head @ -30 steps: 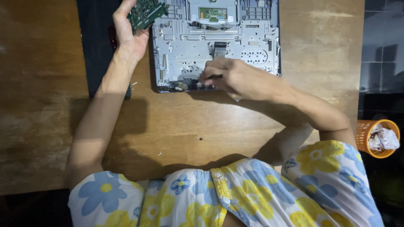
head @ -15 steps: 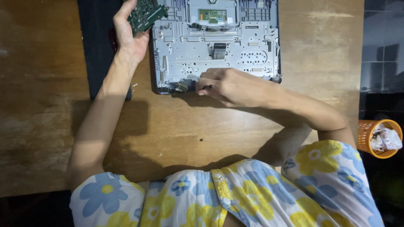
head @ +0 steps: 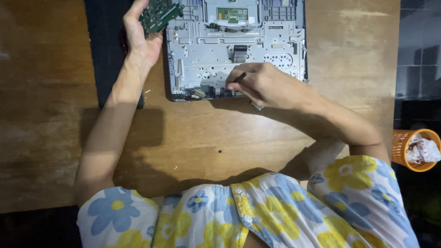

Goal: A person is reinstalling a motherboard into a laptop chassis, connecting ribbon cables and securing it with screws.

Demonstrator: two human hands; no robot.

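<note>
An opened laptop chassis (head: 202,50) of bare grey metal lies at the far side of a wooden table (head: 206,133). My left hand (head: 140,39) holds a green circuit board (head: 158,14) up beside the chassis's left edge. My right hand (head: 264,85) rests on the near edge of the chassis, its fingers closed on a thin dark tool (head: 240,77) whose tip points into the metal frame. A small green board with a pale panel (head: 232,14) sits in the far middle of the chassis.
A dark mat (head: 103,50) lies under the left side of the chassis. A tiny dark screw (head: 220,151) lies on the table nearer me. An orange basket (head: 415,149) with crumpled paper stands on the floor at the right.
My right hand has shifted slightly right along the near edge of the chassis with the tool. The left hand still holds the circuit board up.
</note>
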